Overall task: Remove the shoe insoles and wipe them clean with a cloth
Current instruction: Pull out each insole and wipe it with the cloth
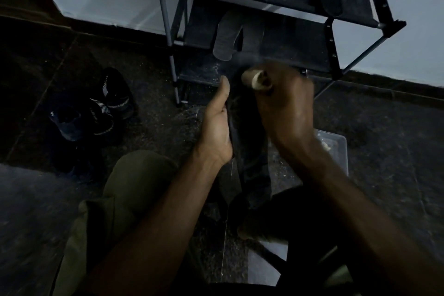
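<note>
You are looking down in dim light at a long, dark insole (242,132) held between your two hands, just in front of a black shoe rack (276,31). The insole looks flat, narrow and almost black, its edge catching a thin line of light; its surface detail is too dark to make out. Your left hand (216,127) holds the insole's near edge, thumb lying straight along it, fingers hidden behind. Your right hand (283,103) is blurred, its fingers curled round a pale cloth (258,80) at the insole's far end. On the rack's lower shelf lie two more grey insoles (228,36). Left of the rack, on the dark floor, stands a pair of black shoes (96,108) with white stripes and white lettering too small to read.
</note>
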Demonstrator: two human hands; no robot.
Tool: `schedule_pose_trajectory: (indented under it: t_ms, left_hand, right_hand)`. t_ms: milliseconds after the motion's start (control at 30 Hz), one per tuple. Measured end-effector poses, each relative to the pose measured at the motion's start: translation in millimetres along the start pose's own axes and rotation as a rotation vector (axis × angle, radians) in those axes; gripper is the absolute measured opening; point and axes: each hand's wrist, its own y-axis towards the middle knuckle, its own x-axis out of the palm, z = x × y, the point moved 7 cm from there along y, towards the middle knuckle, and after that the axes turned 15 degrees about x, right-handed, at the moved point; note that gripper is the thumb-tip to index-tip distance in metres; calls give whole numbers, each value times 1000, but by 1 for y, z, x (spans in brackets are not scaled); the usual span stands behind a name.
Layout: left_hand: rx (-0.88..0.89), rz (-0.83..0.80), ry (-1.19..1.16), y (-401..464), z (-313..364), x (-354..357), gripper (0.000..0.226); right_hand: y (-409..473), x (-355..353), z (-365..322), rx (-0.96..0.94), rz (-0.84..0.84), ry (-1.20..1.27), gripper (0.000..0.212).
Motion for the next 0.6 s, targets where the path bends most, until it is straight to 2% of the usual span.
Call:
schedule_pose_trajectory:
  t_ms: [133,200,300,367,500,600]
  left_hand:
    - [-15,-7,13,2,-7,0,58]
    - [7,-2,16,1,-3,1,56]
    - [34,30,-37,-1,3,1,52]
    - [29,24,-40,-2,4,2,50]
    - [-24,-19,30,-1,-5,3,57]
    - [-24,-10,40,1,-6,0,55]
  right_hand:
    - [34,-18,11,72,129,-20,13]
    - [27,-12,-2,7,84,-11,12]
    - [-1,4,-19,-97,-46,-24,20]
    - [-5,5,-17,-116,-75,-40,25]
    - [31,-17,7,4,90,-56,19]
    - [38,-16,2,-10,106,-76,16]
